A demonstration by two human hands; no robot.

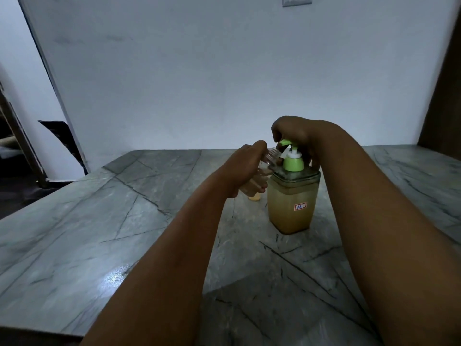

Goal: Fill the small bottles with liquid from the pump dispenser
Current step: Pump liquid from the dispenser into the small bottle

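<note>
small bottle (259,171) half hidden by left hand (245,163)

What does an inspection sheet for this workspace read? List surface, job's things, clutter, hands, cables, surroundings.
Surface: grey veined stone countertop, glossy.
Job's things: pump dispenser with green pump head, amber liquid, label reading 35; small clear bottle tilted with its mouth at the spout, with amber liquid showing at its base.
Clutter: nothing seen.
Hands: left hand grips the small bottle; right hand rests over the pump head.
Cables: nothing seen.
Surroundings: white wall, wall plate at top, dark opening at left.
</note>
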